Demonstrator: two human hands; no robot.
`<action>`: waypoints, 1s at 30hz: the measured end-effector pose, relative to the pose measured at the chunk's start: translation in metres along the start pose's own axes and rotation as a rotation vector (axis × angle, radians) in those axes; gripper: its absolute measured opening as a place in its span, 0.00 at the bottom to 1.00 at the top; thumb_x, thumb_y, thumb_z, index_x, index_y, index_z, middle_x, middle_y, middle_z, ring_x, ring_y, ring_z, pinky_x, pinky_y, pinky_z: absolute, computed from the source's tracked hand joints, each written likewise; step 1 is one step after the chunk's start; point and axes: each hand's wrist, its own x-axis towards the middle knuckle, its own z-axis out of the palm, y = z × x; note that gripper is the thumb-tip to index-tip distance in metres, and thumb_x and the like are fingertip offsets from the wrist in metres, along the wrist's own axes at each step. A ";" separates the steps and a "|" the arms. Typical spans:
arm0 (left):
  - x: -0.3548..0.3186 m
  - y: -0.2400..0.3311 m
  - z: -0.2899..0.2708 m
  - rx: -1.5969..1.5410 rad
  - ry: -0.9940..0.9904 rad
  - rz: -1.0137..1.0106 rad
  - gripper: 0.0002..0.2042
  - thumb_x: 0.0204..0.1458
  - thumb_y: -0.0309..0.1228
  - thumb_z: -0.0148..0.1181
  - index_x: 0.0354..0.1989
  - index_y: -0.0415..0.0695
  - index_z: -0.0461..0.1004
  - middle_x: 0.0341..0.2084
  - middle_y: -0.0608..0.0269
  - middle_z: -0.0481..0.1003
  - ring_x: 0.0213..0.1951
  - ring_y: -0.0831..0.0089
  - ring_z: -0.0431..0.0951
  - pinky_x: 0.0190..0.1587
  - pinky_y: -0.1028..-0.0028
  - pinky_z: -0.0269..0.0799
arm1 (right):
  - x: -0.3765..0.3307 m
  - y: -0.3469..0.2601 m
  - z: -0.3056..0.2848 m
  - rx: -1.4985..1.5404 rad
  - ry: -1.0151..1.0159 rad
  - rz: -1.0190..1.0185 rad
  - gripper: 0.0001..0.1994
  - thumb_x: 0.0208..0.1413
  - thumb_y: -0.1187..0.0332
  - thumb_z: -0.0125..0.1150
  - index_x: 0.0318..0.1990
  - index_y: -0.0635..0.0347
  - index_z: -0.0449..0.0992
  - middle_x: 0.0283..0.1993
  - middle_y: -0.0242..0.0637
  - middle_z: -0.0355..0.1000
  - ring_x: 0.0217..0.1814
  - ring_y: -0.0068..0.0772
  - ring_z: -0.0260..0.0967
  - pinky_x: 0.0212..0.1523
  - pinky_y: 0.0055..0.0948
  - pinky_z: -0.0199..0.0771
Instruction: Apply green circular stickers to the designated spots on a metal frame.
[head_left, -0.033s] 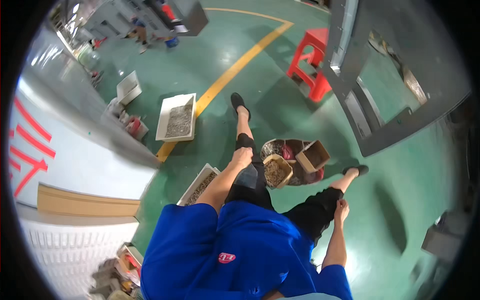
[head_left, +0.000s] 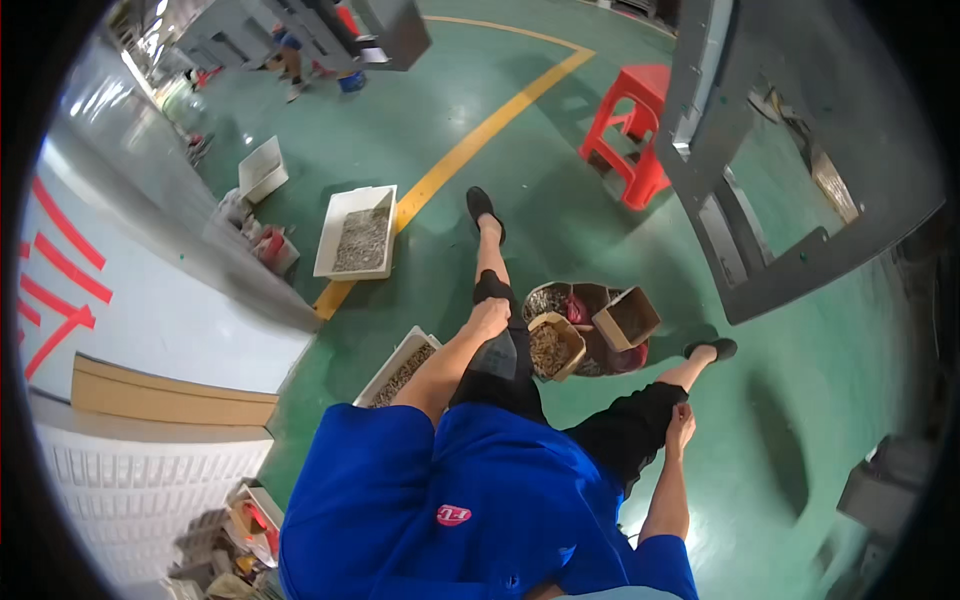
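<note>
Now, looking down: person seated in blue shirt (head_left: pixel 480 500), legs out over green floor (head_left: pixel 800 380). Left hand (head_left: pixel 490 317) rests on the left knee, fingers curled loosely, gripping nothing I can make out. Right hand (head_left: pixel 681 428) sits on the right knee w/ fingers bent; can't tell if it grips the fabric. Between the legs, just beside the left hand: round brown basket (head_left: pixel 600 352) w/ small open cardboard boxes (head_left: pixel 626 318) of tiny bits. White rectangular tray of small parts (head_left: pixel 357 232) lies well apart, by the yellow floor line (head_left: pixel 470 145). Red plastic stool (head_left: pixel 632 125) further off.

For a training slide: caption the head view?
Seated person, left hand on knee, right hand on thigh, small boxes between feet.
</note>
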 end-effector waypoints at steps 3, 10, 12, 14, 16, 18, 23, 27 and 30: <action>-0.013 -0.006 0.013 0.112 -0.192 -0.001 0.10 0.42 0.29 0.52 0.29 0.38 0.78 0.28 0.44 0.76 0.34 0.52 0.78 0.37 0.60 0.74 | -0.001 -0.016 0.009 0.028 -0.051 -0.106 0.10 0.52 0.64 0.54 0.35 0.61 0.71 0.35 0.48 0.71 0.37 0.52 0.69 0.37 0.44 0.67; -0.030 0.015 0.025 0.304 -0.011 0.037 0.09 0.43 0.29 0.50 0.24 0.42 0.77 0.24 0.53 0.77 0.31 0.61 0.79 0.32 0.66 0.75 | 0.002 -0.003 0.023 -0.274 -0.228 -0.025 0.16 0.55 0.58 0.48 0.37 0.62 0.72 0.37 0.55 0.71 0.41 0.59 0.68 0.42 0.50 0.67; -0.031 0.015 0.025 0.297 0.024 0.036 0.08 0.43 0.29 0.50 0.22 0.42 0.77 0.23 0.54 0.77 0.30 0.61 0.79 0.32 0.65 0.74 | 0.004 -0.009 0.021 -0.322 -0.277 -0.016 0.17 0.54 0.56 0.47 0.35 0.63 0.73 0.36 0.57 0.72 0.40 0.61 0.69 0.42 0.51 0.68; -0.037 0.016 0.022 0.250 0.093 0.011 0.09 0.46 0.32 0.51 0.22 0.42 0.75 0.22 0.54 0.77 0.29 0.60 0.79 0.32 0.64 0.74 | 0.003 -0.012 0.021 -0.356 -0.280 -0.006 0.18 0.54 0.56 0.47 0.34 0.63 0.74 0.35 0.57 0.72 0.39 0.61 0.70 0.41 0.51 0.69; -0.044 0.017 0.020 0.204 0.127 -0.056 0.10 0.48 0.34 0.52 0.24 0.42 0.75 0.21 0.54 0.77 0.29 0.59 0.79 0.32 0.63 0.74 | 0.000 -0.012 0.022 -0.360 -0.271 0.025 0.17 0.54 0.56 0.46 0.34 0.63 0.73 0.36 0.56 0.72 0.40 0.60 0.69 0.41 0.51 0.68; -0.045 0.008 0.027 0.144 0.169 -0.069 0.13 0.50 0.38 0.52 0.26 0.40 0.74 0.21 0.50 0.76 0.29 0.55 0.78 0.33 0.60 0.73 | -0.003 -0.010 0.025 -0.352 -0.241 0.064 0.17 0.55 0.57 0.46 0.33 0.63 0.72 0.37 0.55 0.71 0.40 0.60 0.68 0.41 0.52 0.67; -0.046 0.003 0.028 0.072 0.202 -0.079 0.13 0.50 0.38 0.53 0.25 0.39 0.74 0.21 0.49 0.75 0.28 0.53 0.77 0.33 0.59 0.73 | -0.007 -0.001 0.027 -0.346 -0.218 -0.005 0.16 0.57 0.59 0.43 0.33 0.62 0.71 0.37 0.50 0.70 0.38 0.60 0.67 0.40 0.52 0.67; -0.045 0.008 0.026 0.074 0.200 -0.056 0.13 0.49 0.37 0.53 0.24 0.39 0.74 0.21 0.49 0.75 0.28 0.55 0.77 0.32 0.60 0.73 | -0.006 0.017 0.028 -0.410 -0.218 -0.174 0.16 0.56 0.58 0.43 0.34 0.62 0.72 0.38 0.50 0.70 0.39 0.60 0.68 0.40 0.51 0.68; -0.050 0.003 0.025 0.052 0.219 -0.058 0.13 0.50 0.37 0.53 0.25 0.38 0.73 0.22 0.49 0.75 0.29 0.55 0.77 0.33 0.60 0.73 | -0.008 0.004 0.027 -0.398 -0.228 -0.160 0.17 0.56 0.57 0.44 0.34 0.62 0.72 0.39 0.52 0.71 0.40 0.60 0.68 0.41 0.51 0.67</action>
